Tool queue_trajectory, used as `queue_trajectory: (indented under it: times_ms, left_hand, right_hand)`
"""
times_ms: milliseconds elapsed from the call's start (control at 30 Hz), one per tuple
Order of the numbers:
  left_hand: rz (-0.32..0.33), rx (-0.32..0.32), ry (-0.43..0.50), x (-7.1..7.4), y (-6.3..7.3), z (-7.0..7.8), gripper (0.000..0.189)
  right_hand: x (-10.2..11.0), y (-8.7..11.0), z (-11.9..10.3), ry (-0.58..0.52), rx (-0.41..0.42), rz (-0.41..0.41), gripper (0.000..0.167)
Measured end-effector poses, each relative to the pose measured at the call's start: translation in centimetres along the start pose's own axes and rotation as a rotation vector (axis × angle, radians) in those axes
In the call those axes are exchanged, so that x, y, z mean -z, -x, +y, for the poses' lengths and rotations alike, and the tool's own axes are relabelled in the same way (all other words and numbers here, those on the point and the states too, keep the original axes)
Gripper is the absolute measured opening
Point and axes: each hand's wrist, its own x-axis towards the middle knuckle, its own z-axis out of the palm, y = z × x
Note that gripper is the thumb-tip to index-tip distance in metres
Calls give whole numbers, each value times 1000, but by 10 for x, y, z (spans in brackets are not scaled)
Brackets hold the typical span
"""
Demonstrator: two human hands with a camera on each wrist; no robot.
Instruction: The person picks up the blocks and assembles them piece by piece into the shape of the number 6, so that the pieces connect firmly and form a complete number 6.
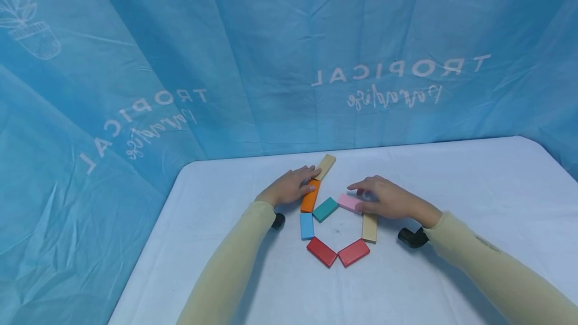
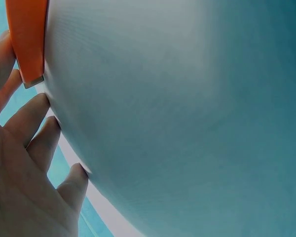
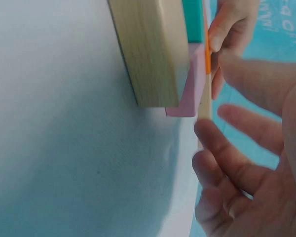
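Observation:
In the head view, my left hand (image 1: 291, 187) reaches over the far end of the orange block (image 1: 310, 197). Its thumb lies at the orange block and its fingertips at a plain wooden block (image 1: 325, 166) farther back. My right hand (image 1: 384, 198) is at the pink block (image 1: 349, 202), its thumb beside the block's right end and its fingers loosely bent beyond it. In the right wrist view, thumb and fingers are spread apart near the pink block (image 3: 188, 98). A second wooden block (image 1: 369, 228) stretches toward the front below the right hand.
Teal (image 1: 325, 209), blue (image 1: 306, 226) and two red blocks, left (image 1: 322, 252) and right (image 1: 353, 253), form a ring with the pink and wooden ones on the white table (image 1: 406, 285). A blue curtain (image 1: 280, 64) hangs behind. Black wrist devices sit under both forearms.

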Motion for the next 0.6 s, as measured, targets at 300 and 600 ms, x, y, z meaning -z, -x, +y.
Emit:
queue_trajectory:
  times_ms: [300, 600]
  left_hand:
    - [-5, 3, 5, 0, 1, 2, 57]
    - [-4, 11, -11, 2, 3, 2, 57]
  right_hand:
    - [0, 39, -6, 11, -78, 100, 58]
    - [-13, 59, -13, 58, -146, 73, 78]
